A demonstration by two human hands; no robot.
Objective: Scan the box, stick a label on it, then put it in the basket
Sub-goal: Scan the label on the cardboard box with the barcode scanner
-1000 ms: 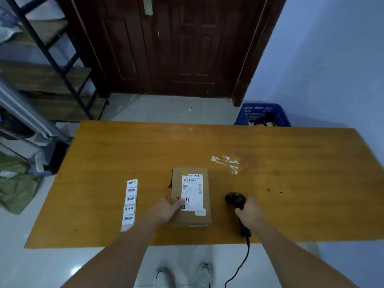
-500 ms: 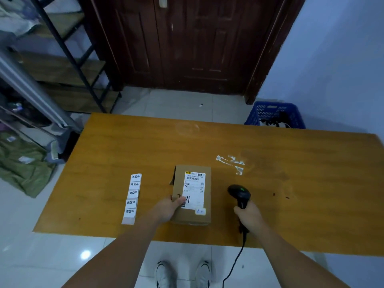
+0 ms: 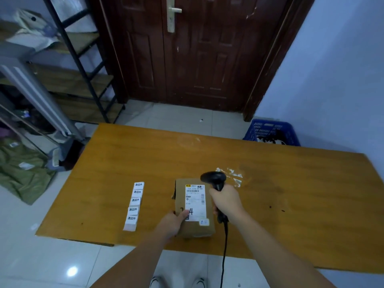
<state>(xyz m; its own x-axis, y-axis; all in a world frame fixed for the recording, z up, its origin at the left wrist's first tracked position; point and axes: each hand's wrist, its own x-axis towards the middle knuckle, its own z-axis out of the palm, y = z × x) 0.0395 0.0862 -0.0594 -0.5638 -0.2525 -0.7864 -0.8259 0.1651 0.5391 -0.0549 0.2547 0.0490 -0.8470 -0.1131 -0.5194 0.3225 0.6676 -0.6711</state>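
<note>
A person is standing at a wooden table [image 3: 270, 183], looking down over both bare forearms. A dark door [image 3: 187, 55] is facing them beyond the far edge, and a metal shelf rack [image 3: 79, 65] is standing to the left of it. A blue basket [image 3: 272, 132] is sitting on the floor past the table's far right side, against the wall.

The box [image 3: 193, 227], a brown cardboard parcel, is lying flat on the table near the front edge, with a white shipping slip [image 3: 195, 200] facing up and a handwritten 4 showing on it. The left hand [image 3: 172, 224] is gripping the box at its near left corner, thumb pressing on top beside the slip, fingers curling under the edge.

The right hand [image 3: 226, 201] is clenching the handle of a black scanner [image 3: 214, 178], holding it just above the box's right edge, with the head hanging over the far right corner. Its cord is trailing down off the table's front.

A strip of labels [image 3: 134, 204] is lying on the table to the left of the box, apart from it.
</note>
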